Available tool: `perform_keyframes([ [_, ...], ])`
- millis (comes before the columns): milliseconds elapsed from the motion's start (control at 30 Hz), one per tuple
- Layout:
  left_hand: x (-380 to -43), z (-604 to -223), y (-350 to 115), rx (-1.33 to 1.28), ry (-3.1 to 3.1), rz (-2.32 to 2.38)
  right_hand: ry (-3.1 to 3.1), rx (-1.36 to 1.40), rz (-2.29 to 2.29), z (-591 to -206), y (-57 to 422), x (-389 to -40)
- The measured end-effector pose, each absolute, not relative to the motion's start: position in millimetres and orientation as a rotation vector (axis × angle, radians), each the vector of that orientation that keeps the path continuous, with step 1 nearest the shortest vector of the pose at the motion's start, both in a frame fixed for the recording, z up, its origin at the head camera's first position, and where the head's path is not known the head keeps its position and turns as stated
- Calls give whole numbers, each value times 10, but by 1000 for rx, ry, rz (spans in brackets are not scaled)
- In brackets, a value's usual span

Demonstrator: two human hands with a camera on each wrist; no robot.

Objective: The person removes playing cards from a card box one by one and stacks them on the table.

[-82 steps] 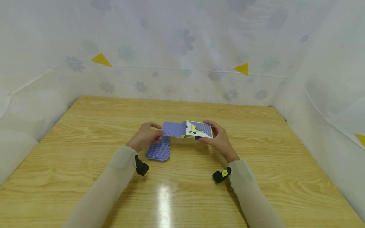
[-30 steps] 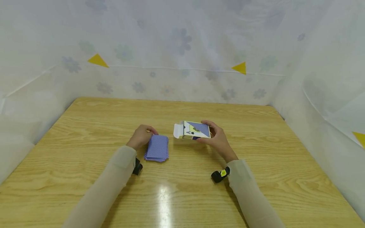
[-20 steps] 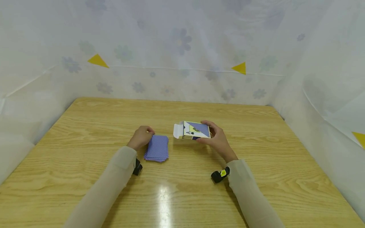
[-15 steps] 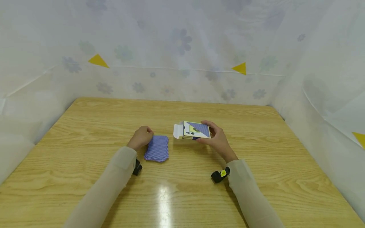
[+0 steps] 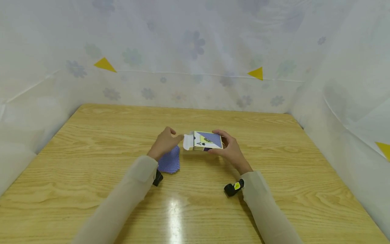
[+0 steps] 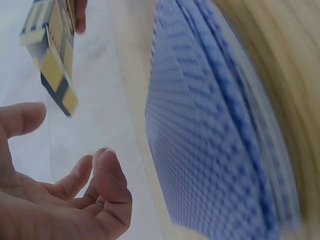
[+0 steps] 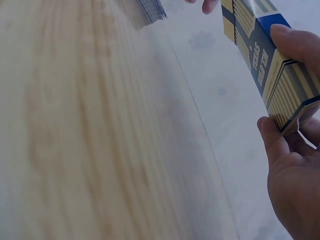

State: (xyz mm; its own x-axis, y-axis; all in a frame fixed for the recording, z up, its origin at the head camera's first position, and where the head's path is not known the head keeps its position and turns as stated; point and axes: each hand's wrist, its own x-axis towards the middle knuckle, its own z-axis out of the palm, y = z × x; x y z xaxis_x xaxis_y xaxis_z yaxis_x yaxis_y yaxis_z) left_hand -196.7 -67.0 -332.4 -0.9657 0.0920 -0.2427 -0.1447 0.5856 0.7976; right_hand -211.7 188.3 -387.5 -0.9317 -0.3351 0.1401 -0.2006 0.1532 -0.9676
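My right hand (image 5: 233, 152) grips a card box (image 5: 208, 139) by its right end, above the table. It shows an ace of spades and blue stripes on its top face. The white flap (image 5: 188, 142) stands out from its open left end. My left hand (image 5: 164, 144) is raised beside that flap, thumb and fingers apart with nothing between them, as the left wrist view shows. Below the left hand a stack of blue-checkered playing cards (image 5: 171, 162) lies face down on the table, partly hidden by that hand in the head view. Its edges are slightly uneven (image 6: 200, 130).
The wood-grain table (image 5: 274, 203) reaches back to a pale floral curtain (image 5: 182, 51), which also hangs at both sides. Yellow triangles (image 5: 105, 64) mark the curtain. Black wrist cameras (image 5: 233, 189) sit at both cuffs.
My left hand drew cards from the box and laid them on the stack. It has since lifted off the stack's back edge toward the flap. The box has shifted slightly left.
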Motion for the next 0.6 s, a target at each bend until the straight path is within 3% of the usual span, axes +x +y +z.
perform_keyframes([
  [600, -2026, -3383, -477, 12, 2306, 1570, 2267, -583, -1933, -3864, 1778, -2123],
])
